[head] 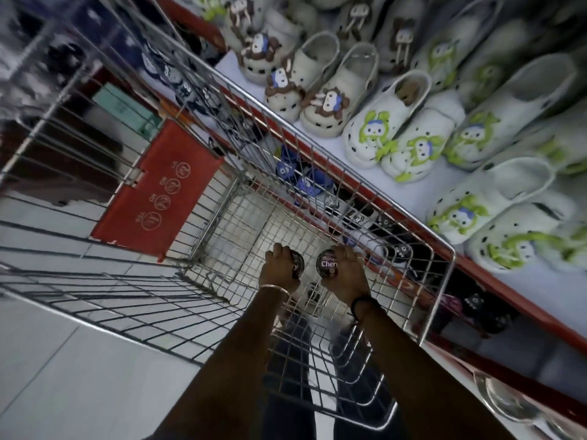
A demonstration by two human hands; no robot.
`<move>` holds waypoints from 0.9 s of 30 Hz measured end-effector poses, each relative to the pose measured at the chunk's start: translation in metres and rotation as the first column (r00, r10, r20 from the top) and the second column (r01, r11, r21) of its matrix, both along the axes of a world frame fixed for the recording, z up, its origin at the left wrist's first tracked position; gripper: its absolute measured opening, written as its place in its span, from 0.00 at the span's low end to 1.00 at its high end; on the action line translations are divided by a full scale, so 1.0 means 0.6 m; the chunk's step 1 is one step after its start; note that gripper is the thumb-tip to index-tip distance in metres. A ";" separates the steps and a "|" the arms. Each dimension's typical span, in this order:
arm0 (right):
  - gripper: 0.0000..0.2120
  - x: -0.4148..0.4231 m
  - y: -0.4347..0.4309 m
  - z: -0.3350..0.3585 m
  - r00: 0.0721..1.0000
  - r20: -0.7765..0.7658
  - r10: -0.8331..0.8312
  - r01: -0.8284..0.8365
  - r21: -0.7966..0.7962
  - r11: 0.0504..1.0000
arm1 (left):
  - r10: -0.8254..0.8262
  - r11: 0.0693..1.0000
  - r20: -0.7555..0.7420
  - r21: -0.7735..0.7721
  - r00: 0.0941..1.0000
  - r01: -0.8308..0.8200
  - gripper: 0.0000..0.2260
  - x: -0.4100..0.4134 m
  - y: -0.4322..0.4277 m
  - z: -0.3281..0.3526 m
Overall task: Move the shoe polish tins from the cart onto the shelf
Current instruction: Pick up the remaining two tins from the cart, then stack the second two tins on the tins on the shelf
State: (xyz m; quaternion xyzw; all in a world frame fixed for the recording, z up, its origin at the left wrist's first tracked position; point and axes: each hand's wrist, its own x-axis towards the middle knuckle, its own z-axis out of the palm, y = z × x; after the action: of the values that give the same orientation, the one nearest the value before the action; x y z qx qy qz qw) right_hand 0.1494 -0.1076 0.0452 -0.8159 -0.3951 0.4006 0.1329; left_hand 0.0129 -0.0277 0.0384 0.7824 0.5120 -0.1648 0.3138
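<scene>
Both arms reach down into the wire shopping cart (pixel 317 154). My left hand (pixel 279 268) is closed over a round black shoe polish tin (pixel 298 264), mostly hidden under the fingers. My right hand (pixel 344 271) grips a second black tin (pixel 327 263) with white "Cherry" lettering on its lid. The two tins sit side by side just above the cart's mesh floor (pixel 254 223). The white shelf (pixel 317 144) with a red front edge runs along the cart's right side.
Rows of white clogs with green and brown cartoon charms (pixel 409 134) fill the shelf. A lower shelf behind the cart wall holds dark and blue shoes (pixel 305 182). The cart's red child-seat flap (pixel 155 182) stands at its far end. Pale tiled floor lies to the left.
</scene>
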 end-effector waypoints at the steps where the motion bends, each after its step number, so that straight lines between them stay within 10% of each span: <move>1: 0.36 0.002 0.003 0.017 1.000 0.005 0.001 -0.001 0.010 1.000 | -0.002 1.000 -0.001 0.014 1.000 0.002 0.29 0.000 0.003 0.016; 18: 0.38 0.150 -0.007 0.387 0.995 0.069 0.074 -0.089 0.236 0.968 | 0.016 0.981 0.363 0.173 0.932 -0.084 0.35 0.105 0.051 0.365; 27: 0.22 0.239 -0.083 0.648 0.993 0.102 0.067 -0.100 0.369 0.924 | -0.144 0.960 0.525 0.280 0.839 -0.011 0.33 0.226 0.018 0.584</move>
State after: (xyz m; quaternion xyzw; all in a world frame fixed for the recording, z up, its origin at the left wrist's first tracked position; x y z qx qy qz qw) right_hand 0.2928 -0.1574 0.4340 -0.7749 -0.5039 0.2874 0.2511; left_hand 0.1486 -0.0170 0.3886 0.8499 0.3929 0.1232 0.3287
